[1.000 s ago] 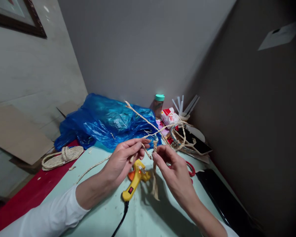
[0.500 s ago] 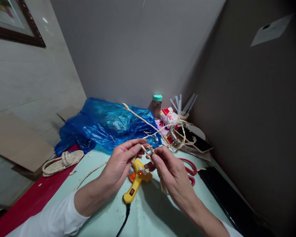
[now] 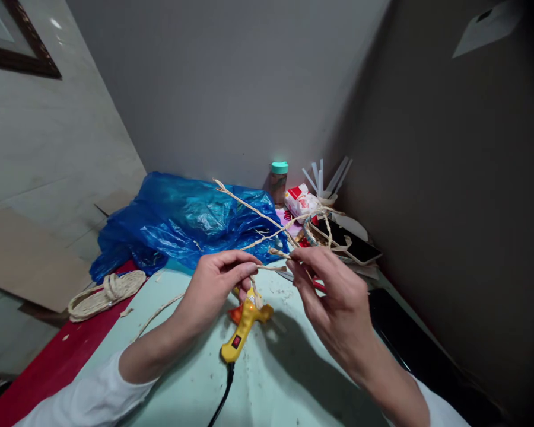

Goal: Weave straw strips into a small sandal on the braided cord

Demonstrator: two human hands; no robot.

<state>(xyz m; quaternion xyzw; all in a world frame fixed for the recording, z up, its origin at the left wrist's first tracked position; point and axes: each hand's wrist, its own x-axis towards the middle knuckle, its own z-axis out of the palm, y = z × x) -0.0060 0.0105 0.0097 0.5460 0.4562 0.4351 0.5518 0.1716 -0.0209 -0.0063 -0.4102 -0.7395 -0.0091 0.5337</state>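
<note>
My left hand (image 3: 220, 281) is closed in a pinch on a thin twisted straw cord (image 3: 270, 268), whose short end sticks out to the right. Another strand hangs below these fingers in front of a yellow glue gun (image 3: 244, 332). My right hand (image 3: 333, 290) pinches a second cord end (image 3: 279, 254) between thumb and forefinger, its tip pointing left. A small gap separates the two ends. Red-handled scissors (image 3: 319, 287) show partly behind my right hand, mostly hidden by it. The glue gun's nozzle end is covered by the left fingers and the strand.
A blue plastic bag (image 3: 160, 219) lies at the back, with long cord (image 3: 253, 207) across it. Coiled cord (image 3: 109, 290) rests at left. Behind stand a green-lidded jar (image 3: 278, 181) and glue sticks (image 3: 323, 178). A phone (image 3: 353, 240) and black object (image 3: 396, 326) lie right.
My hands have moved apart, the right one going right and turning, with a cord end in its fingers. The view has shifted slightly. The scissor handles are now mostly covered.
</note>
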